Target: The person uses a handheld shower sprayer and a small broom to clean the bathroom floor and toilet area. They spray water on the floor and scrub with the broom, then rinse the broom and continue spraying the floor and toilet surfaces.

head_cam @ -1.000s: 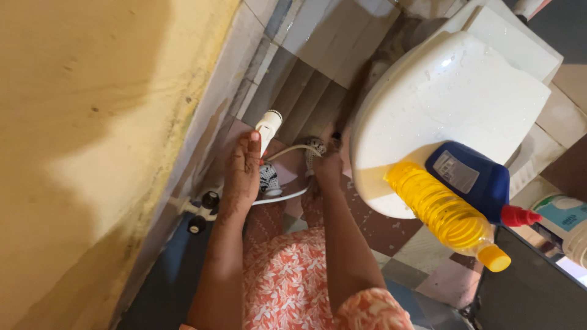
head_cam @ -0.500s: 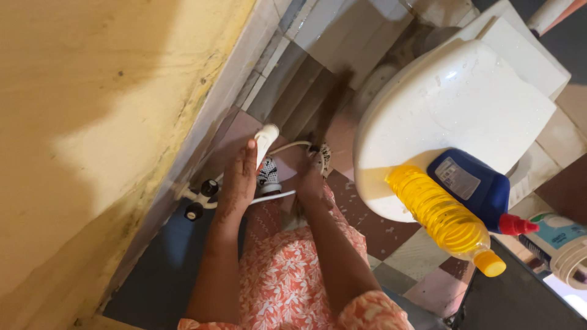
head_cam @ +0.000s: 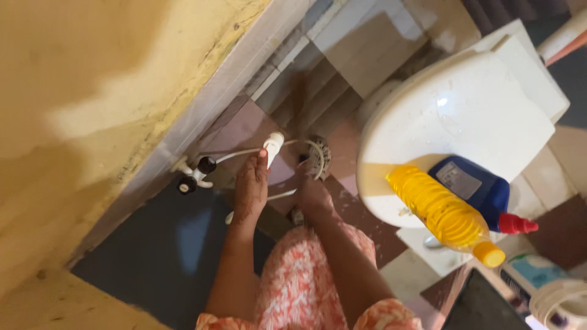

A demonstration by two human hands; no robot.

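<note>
The left hand point(head_cam: 252, 192) is closed around a white hand-spray nozzle point(head_cam: 273, 146), low above the tiled floor point(head_cam: 244, 131) near the wall valve point(head_cam: 194, 173). Its white hose point(head_cam: 244, 153) runs from the valve to the nozzle. The right hand point(head_cam: 313, 194) reaches to the hose loop beside it; whether its grip is closed, I cannot tell. The nozzle looks light, stiff plastic, probably wet and slippery, best held at the neck. Yellow bottle point(head_cam: 443, 214) and blue bottle point(head_cam: 483, 189) lie on the toilet lid point(head_cam: 452, 110).
</note>
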